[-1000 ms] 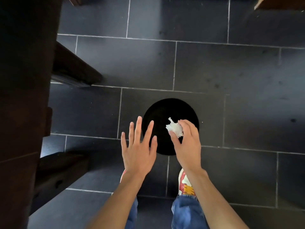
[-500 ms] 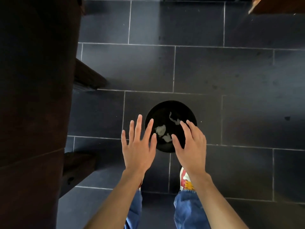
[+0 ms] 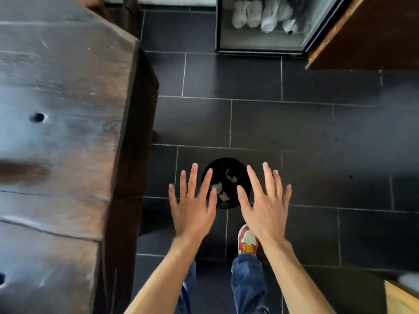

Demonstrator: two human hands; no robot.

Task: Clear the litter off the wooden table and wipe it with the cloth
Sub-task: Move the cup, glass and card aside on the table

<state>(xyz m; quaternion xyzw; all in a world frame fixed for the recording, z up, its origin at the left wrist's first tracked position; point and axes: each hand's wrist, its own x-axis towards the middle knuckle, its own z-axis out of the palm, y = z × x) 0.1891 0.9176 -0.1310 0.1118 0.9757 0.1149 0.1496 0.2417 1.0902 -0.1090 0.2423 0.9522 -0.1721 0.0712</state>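
Note:
A round black bin [image 3: 235,165] stands on the dark tiled floor, with crumpled white paper scraps [image 3: 221,189] lying inside it. My left hand [image 3: 192,205] hovers flat over the bin's left rim, fingers spread and empty. My right hand [image 3: 266,205] hovers over the right rim, also spread and empty. The wooden table [image 3: 56,132] fills the left side of the view, its worn top bare where visible. No cloth is in sight.
A glass-fronted cabinet [image 3: 263,44] with white bundles inside stands at the far wall. A brown wooden surface [image 3: 367,35] juts in at top right. A pale wooden corner [image 3: 401,298] sits at bottom right. My shoe [image 3: 247,241] rests just behind the bin.
My right hand let go of the crumpled paper, which now lies in the bin, and its fingers spread. The view swung left and up, bringing the table top into sight.

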